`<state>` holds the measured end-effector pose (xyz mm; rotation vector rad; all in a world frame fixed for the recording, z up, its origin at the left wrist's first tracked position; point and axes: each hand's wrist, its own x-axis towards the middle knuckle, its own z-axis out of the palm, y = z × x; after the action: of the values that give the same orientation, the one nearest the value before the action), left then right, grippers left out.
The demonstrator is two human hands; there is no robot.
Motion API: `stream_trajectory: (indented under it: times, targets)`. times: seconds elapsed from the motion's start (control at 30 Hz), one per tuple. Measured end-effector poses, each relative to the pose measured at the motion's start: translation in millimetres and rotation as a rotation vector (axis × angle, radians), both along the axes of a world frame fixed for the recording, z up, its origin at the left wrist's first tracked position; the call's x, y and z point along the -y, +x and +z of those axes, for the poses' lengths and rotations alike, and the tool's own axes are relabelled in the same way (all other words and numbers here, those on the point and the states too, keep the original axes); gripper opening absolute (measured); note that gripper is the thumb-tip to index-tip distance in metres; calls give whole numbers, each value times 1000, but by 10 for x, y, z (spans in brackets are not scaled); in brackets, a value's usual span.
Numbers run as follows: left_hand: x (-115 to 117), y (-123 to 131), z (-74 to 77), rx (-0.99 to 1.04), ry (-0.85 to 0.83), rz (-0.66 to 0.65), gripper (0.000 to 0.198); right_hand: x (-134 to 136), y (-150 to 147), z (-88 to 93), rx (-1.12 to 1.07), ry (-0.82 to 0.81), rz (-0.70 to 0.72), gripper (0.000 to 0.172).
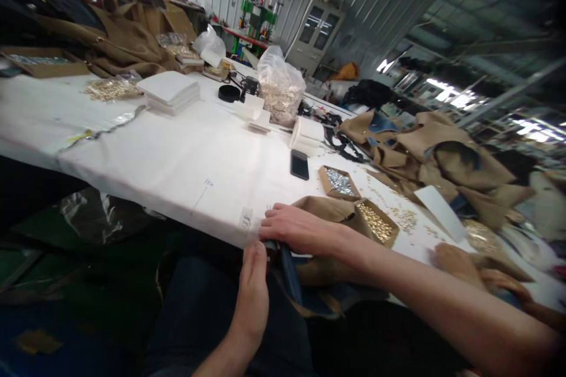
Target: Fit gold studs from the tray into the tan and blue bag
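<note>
At the front edge of the white table (145, 159), my left hand (255, 288) is upright with its fingers together, touching a small dark object whose shape is mostly hidden. My right hand (294, 228) lies palm down over that object, its fingers bent round it. Brown and blue fabric (327, 277) hangs over the edge beneath my right forearm. Just beyond stand a cardboard box of gold pieces (375, 221) and a smaller box of silver pieces (339, 181).
A phone (299, 165) lies mid-table near a white roll (307, 134) and a filled plastic bag (280, 85). Brown garments (442, 153) are heaped at the right. Another person's hands (460, 262) work at the right edge. Stacked white sheets (170, 91) lie at the left.
</note>
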<state>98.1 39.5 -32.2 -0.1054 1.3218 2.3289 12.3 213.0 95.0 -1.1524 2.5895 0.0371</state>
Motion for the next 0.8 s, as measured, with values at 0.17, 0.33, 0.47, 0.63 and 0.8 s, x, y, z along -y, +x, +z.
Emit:
stream_trajectory:
  times: [0.17, 0.33, 0.47, 0.63, 0.8]
  targets:
    - [-4, 1, 292, -98, -1, -101, 55, -146, 209, 193, -60, -130, -148, 18]
    - [42, -80, 715, -299, 54, -147, 49, -302, 515, 580, -208, -378, -467, 10]
    - [13, -174, 1037, -427, 60, -198, 50, -366, 795, 850, -345, -518, -671, 4]
    - [-111, -160, 1235, -451, 93, -287, 58, -487, 1057, 1000, -455, -940, -998, 18]
    - [-220, -23, 1183, -576, -16, -235, 66, -656, 1183, 819, -500, -1096, -1009, 17]
